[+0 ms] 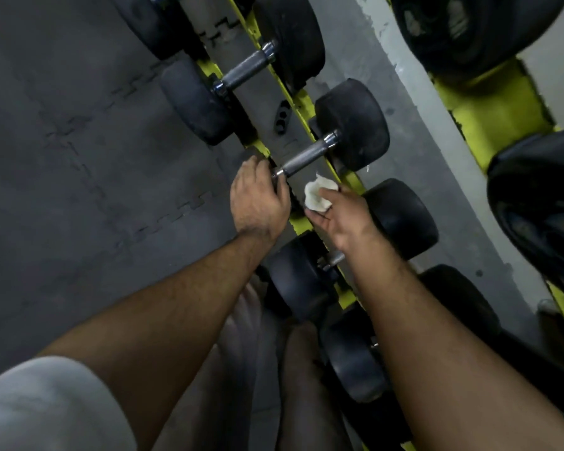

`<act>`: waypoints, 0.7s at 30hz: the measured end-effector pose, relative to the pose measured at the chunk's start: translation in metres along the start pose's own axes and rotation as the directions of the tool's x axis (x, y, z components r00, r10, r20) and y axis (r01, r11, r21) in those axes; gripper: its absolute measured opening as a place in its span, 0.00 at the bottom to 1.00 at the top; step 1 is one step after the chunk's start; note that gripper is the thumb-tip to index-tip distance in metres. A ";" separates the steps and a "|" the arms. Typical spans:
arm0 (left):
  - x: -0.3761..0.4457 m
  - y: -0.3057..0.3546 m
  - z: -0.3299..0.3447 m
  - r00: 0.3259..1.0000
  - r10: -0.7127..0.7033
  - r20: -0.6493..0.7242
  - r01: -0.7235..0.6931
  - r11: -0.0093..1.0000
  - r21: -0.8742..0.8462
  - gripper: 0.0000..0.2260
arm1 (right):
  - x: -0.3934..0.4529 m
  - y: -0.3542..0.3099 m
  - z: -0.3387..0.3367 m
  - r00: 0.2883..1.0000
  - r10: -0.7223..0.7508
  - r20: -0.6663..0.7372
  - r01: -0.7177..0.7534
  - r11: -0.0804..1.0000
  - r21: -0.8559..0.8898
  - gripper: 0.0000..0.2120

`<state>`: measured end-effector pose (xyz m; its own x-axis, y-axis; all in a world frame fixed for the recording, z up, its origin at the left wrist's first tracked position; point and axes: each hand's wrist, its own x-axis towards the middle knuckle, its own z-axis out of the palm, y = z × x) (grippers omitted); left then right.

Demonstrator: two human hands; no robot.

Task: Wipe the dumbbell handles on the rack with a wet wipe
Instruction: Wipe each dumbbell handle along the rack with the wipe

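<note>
A grey sleeve [46,405] fills the lower left corner, over dark interlocking floor mats [79,141] that run up the left side. From there the left forearm reaches up and to the right. The left hand [259,203] lies palm down over the near end of a dumbbell, its fingers curled down over the black weight, most of which it hides; it grasps that end. Just beside the fingers the knurled metal handle [303,159] of this dumbbell runs up and to the right to the far black head [352,125], and it is bare, with nothing touching its middle.

The yellow rack [302,107] slants from the top centre down to the bottom right, and the dumbbells lie across its rails. Above the held one sits another dumbbell [246,71] with its handle exposed; below it are two more, partly covered by the arms.

Just right of the left hand, the right hand [339,219] pinches a crumpled white wipe [318,193] in its fingertips. The wipe hangs close below the bare handle, apart from it.

Further right a pale strip of floor [414,102] separates this rack from a second yellow frame [498,109] holding large black weights [469,27].
</note>
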<state>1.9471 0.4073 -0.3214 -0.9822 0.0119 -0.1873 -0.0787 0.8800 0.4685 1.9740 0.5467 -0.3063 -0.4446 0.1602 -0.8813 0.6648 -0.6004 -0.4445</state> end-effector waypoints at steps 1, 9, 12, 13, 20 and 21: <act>-0.011 0.004 -0.001 1.000 0.001 0.023 -0.001 1.000 0.008 0.22 | -0.005 0.002 -0.007 1.000 -0.021 -0.003 0.021 0.999 -0.036 0.09; -0.090 0.021 0.023 0.985 -0.065 0.158 0.059 0.997 0.043 0.25 | -0.024 0.032 -0.064 0.954 -0.296 0.038 0.288 0.878 -0.382 0.11; -0.112 0.013 0.041 0.955 -0.124 0.270 0.098 0.989 0.107 0.18 | -0.015 0.044 -0.079 0.911 -0.397 0.112 0.393 0.754 -0.526 0.12; -0.117 0.009 0.047 0.952 -0.114 0.285 0.088 0.991 0.101 0.17 | -0.012 0.047 -0.083 0.888 -0.438 0.141 0.430 0.681 -0.592 0.12; -0.131 -0.012 0.078 0.998 -0.020 0.055 0.017 0.998 0.065 0.16 | 0.007 0.071 -0.110 0.584 -0.571 0.577 0.641 -0.112 -0.759 0.19; -0.132 -0.013 0.079 0.999 -0.022 0.044 0.019 0.998 0.056 0.16 | 0.013 0.077 -0.116 0.552 -0.522 0.650 0.652 -0.215 -0.727 0.19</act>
<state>2.0913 0.4319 -0.3712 -0.9717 0.0139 -0.2356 -0.0878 0.9053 0.4156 2.0885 0.5932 -0.3707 -0.9827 -0.1077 -0.1506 0.0034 0.8029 -0.5962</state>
